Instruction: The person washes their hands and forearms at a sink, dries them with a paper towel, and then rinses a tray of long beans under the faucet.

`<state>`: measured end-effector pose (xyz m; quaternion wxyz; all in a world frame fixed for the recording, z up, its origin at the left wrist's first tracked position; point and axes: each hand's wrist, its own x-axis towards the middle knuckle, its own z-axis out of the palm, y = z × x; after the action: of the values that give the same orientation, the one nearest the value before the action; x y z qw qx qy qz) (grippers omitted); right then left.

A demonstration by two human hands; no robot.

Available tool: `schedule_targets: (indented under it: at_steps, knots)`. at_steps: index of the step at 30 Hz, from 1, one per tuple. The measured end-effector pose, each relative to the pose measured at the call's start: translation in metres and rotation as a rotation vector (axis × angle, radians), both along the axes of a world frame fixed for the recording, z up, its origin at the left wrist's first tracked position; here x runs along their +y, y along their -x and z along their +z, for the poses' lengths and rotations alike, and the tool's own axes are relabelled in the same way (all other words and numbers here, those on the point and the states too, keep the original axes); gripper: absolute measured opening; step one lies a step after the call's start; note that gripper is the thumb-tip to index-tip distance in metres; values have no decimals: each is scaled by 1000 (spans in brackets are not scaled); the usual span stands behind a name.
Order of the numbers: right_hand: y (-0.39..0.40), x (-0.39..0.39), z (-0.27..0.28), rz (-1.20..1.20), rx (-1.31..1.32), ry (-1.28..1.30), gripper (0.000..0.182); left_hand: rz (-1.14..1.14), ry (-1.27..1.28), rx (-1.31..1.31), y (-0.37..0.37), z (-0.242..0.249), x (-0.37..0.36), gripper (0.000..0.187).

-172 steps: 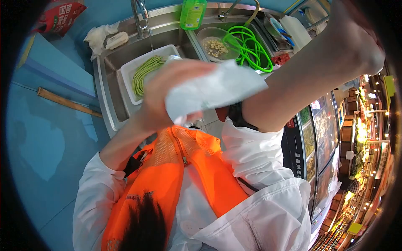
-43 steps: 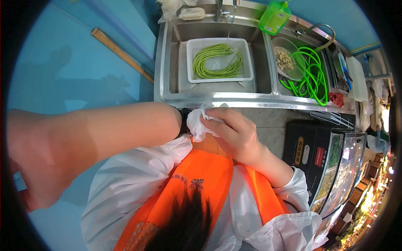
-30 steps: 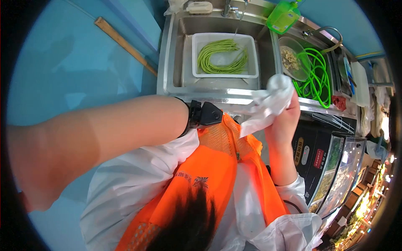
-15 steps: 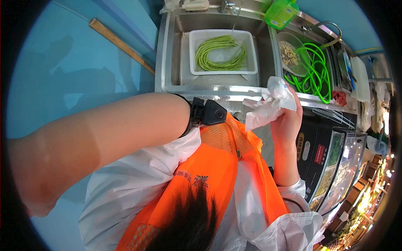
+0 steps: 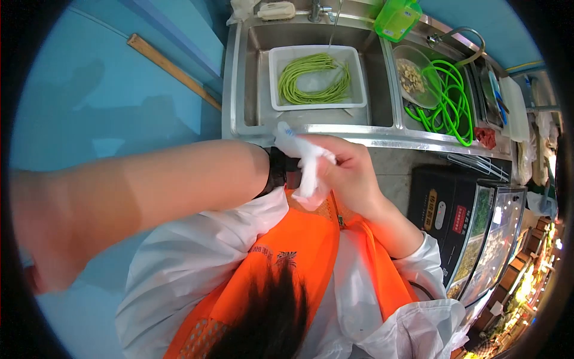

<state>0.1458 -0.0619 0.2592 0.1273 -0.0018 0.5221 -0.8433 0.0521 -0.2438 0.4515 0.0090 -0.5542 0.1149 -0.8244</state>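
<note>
My right hand (image 5: 353,176) pinches a crumpled white tissue (image 5: 308,161) with a little blue print. The tissue is against the black strap-mounted device (image 5: 292,178) on my left arm and covers most of it. Across the left side stretches my bare left arm, its black strap (image 5: 272,173) just past the edge of the white sleeve (image 5: 239,224). My left hand (image 5: 51,260) is bent at the far left edge, blurred, with its fingers mostly hidden. An orange vest (image 5: 293,245) covers my chest below the tissue.
Ahead, a steel sink (image 5: 254,78) holds a white tray (image 5: 272,78) of long green beans (image 5: 293,84) under a running tap (image 5: 323,12). To the right are a green hose (image 5: 451,113), a bowl (image 5: 421,78) of pale pieces, a green bottle (image 5: 397,21) and a black appliance (image 5: 430,197).
My right hand has moved left with the tissue, from beside the sink edge onto the black device on my left arm. The left forearm has shifted slightly.
</note>
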Motion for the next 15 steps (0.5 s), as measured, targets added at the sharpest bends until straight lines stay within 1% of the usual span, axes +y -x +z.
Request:
schedule_targets:
  at_steps: [1,3,4,5,8,10,11,12,13,15]
  knots:
    - [4,14,-14,8,12,233,32,-19,-3,-2,0,-1,1,25]
    - [22,19,-13,-155,-84,403,32,-78,-5,-6,1,-1,3,26]
    - [34,16,-5,-320,-188,334,33,-109,-9,-6,2,-2,5,26]
    - [44,14,2,-431,-281,349,34,-159,-11,-5,1,-3,5,26]
    - [66,5,-12,-114,-302,580,37,-369,-29,-22,7,-6,7,27]
    - [79,3,-78,468,-261,963,41,-603,-53,-52,16,-12,19,28]
    - [77,-12,-49,382,-271,695,43,-692,-61,-71,25,-17,30,28]
    - [73,-36,3,294,-280,428,44,-701,-53,-79,38,-24,48,29]
    - [70,-48,32,205,-290,161,46,-596,-6,-81,53,-32,69,32]
    - [72,-44,22,120,-421,259,44,-373,83,-87,88,-54,116,38]
